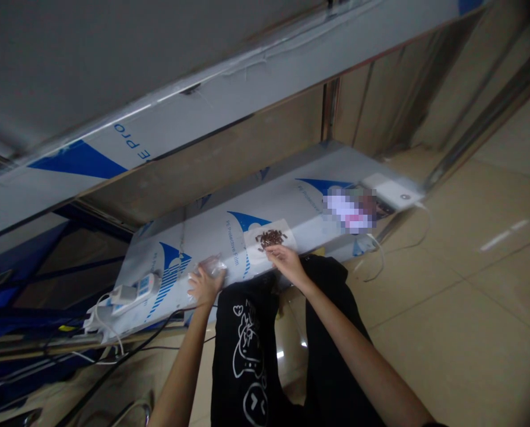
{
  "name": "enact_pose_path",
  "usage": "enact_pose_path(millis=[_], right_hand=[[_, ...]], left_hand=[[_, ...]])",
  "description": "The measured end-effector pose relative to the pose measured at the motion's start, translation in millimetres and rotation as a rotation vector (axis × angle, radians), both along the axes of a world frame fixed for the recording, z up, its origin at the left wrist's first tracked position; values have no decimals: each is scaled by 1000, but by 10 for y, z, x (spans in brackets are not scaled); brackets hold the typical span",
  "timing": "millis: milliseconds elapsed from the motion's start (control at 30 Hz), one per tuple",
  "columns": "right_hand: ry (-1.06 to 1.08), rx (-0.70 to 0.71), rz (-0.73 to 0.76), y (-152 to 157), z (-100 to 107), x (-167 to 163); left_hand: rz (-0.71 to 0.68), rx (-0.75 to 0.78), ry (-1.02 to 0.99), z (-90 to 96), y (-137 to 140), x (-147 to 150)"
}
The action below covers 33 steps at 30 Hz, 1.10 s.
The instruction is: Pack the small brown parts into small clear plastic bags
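Observation:
My left hand [205, 286] lies with its fingers spread on a crumpled clear plastic bag [212, 264] at the shelf's front edge. A pile of small dark brown pieces [271, 238], too small to name, sits on a white sheet [286, 229] in the middle of the shelf. At the near edge of this pile is my right hand [286, 261], its thumb and fingertips pinched together. Whatever is between those fingertips is too small to make out.
The low shelf [278, 184] is covered in printed protective film. A lit phone screen [351, 210], blurred out, and a white device [392, 190] with a cable stand at the right. A power strip [135, 292] with plugs lies left. A large panel [229, 101] overhangs the shelf.

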State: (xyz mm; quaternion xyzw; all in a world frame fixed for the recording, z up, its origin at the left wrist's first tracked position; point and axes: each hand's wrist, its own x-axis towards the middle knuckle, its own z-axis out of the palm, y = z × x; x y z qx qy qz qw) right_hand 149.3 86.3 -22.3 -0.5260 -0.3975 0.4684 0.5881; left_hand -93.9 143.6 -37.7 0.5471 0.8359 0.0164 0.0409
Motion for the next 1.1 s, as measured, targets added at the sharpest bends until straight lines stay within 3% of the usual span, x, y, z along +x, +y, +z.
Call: enact_pose_path(millis=[133,333,700,900,1000,1100], right_hand=[[-4,-6,8,11,-26,2],[0,-21,2,20,-103,31],[-221,21,73,-178,-158,5],[-338,43,154,-519,57,49],[-454,66,104,-669,220,163],[-711,107,9,-777,289,350]], left_hand=[[9,5,12,-15,6,37],[165,-19,-15,-23,22,-70],[-17,-19,58,-37,41,126],[-76,21,79,-89,55,136],[-56,53,80,-82,98,94],[-15,108,81,-64,120,72]])
